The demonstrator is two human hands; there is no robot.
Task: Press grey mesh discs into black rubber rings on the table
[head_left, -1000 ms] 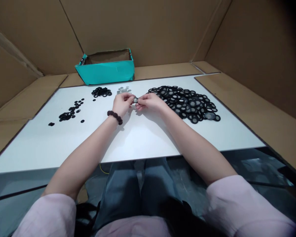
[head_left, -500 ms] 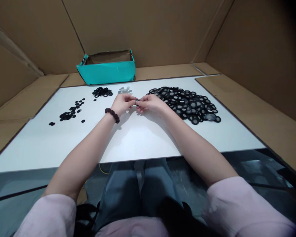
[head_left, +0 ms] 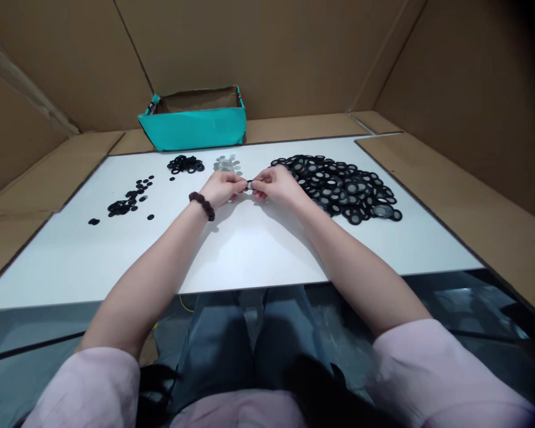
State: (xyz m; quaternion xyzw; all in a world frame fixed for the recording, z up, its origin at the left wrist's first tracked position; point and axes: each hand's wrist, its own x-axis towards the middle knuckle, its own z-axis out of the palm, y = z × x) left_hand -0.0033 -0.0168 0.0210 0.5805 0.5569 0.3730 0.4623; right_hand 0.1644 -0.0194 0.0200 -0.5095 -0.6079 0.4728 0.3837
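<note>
Between my hands, just above the white table, is a small black ring with a pale centre [head_left: 250,185]. My left hand [head_left: 224,187] pinches its left edge with thumb and fingertips. The right edge is pinched by my right hand [head_left: 274,185]; the fingers cover much of the ring. Right of my hands spreads a large pile of black rings with grey centres [head_left: 339,187]. Behind my left hand lies a cluster of pale translucent discs [head_left: 226,163]. Farther left is a small heap of black rings [head_left: 185,164], and nearer to me are scattered small black discs [head_left: 122,207].
A turquoise open-topped box [head_left: 194,129] stands at the back, against the cardboard wall [head_left: 294,53]. Cardboard panels also line both sides of the white table [head_left: 249,255]. The table's front edge runs above my lap.
My hands have parted slightly, the right one shifting a little rightward, so more of the ring and its pale centre shows between the fingertips. The piles look the same.
</note>
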